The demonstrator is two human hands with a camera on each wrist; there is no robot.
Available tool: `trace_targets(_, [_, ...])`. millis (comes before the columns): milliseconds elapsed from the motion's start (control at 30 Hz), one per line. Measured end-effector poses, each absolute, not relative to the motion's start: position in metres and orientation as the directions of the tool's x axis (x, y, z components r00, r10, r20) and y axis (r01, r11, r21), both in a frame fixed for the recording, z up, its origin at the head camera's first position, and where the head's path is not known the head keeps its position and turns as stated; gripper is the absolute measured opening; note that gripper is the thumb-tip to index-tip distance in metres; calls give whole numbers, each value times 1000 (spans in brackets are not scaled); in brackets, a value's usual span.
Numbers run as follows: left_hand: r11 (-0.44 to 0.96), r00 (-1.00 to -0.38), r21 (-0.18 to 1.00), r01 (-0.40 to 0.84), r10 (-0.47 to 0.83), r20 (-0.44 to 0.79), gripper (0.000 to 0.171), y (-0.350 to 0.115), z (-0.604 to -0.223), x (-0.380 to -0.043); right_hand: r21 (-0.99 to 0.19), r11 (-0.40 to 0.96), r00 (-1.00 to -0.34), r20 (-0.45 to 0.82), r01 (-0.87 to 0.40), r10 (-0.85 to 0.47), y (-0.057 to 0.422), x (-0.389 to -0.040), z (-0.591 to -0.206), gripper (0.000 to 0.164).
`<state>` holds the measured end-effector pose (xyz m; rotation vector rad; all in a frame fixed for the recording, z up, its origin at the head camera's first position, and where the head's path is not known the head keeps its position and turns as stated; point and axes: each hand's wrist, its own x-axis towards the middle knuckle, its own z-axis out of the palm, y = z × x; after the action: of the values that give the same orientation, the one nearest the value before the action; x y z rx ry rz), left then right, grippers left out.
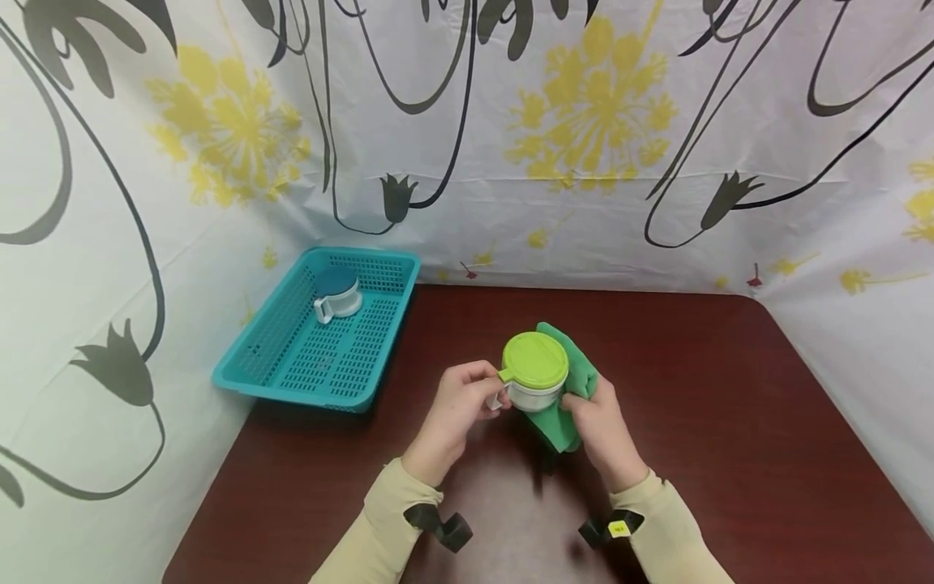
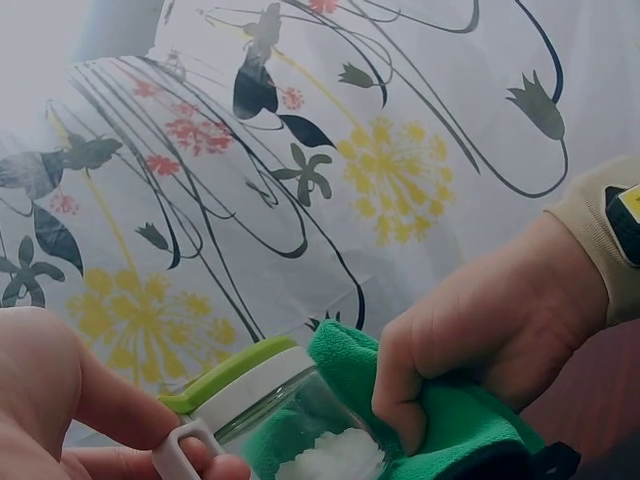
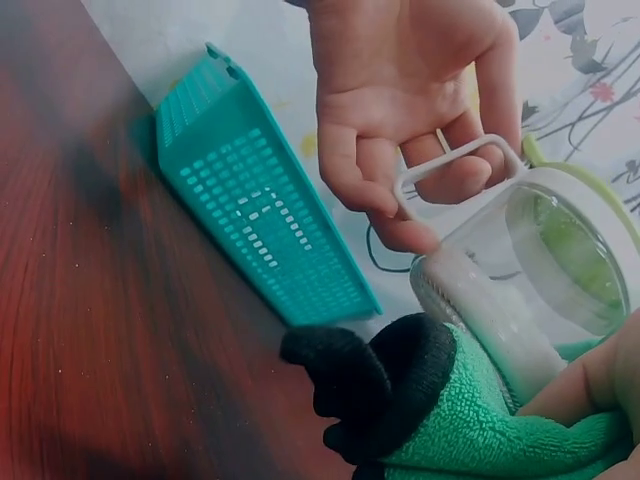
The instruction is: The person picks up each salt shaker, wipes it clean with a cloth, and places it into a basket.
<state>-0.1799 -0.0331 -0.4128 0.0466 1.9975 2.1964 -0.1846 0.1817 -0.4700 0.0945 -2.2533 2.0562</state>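
A clear seasoning jar (image 1: 535,397) with a green flip lid (image 1: 536,360) and a white handle (image 3: 455,170) is held above the table. White grainy stuff (image 2: 335,458) shows inside it. My left hand (image 1: 461,410) grips the handle, fingers curled through and around it. On the jar's other side my right hand (image 1: 601,430) holds a green cloth (image 1: 565,422) with black edging (image 3: 390,390), pressing it against the jar's wall and base. Part of the cloth lies hidden behind the jar in the head view.
A teal perforated basket (image 1: 321,401) stands at the table's back left. Inside it sits another jar with a blue lid (image 1: 336,281) and white handle. The dark red-brown table (image 1: 730,422) meets a flower-patterned sheet (image 1: 467,146) at the back and sides.
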Motion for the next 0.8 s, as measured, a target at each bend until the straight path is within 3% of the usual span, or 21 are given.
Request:
trace_targets(233, [-90,-991,993,-82,118,-71,12,-35,-415,-181,-987,108,-993,118,-117,3,181,-185,-470,61])
trace_targets(500, [-116,-982,983,-140,141,-123,9,-39,-415,-181,-986,101,-991,131,-130,9,178,-185,-471,63])
trace_targets(633, [-146,-980,980,-133,164,-108,10,-39,-416,-182,-985,77,-988,151,-151,-16,177,-187,-470,74])
trace_targets(800, [-155,-982,982,-106,173,-78,11,-39,-419,-181,-987,100,-992,123,-123,-5,182,-186,-472,64])
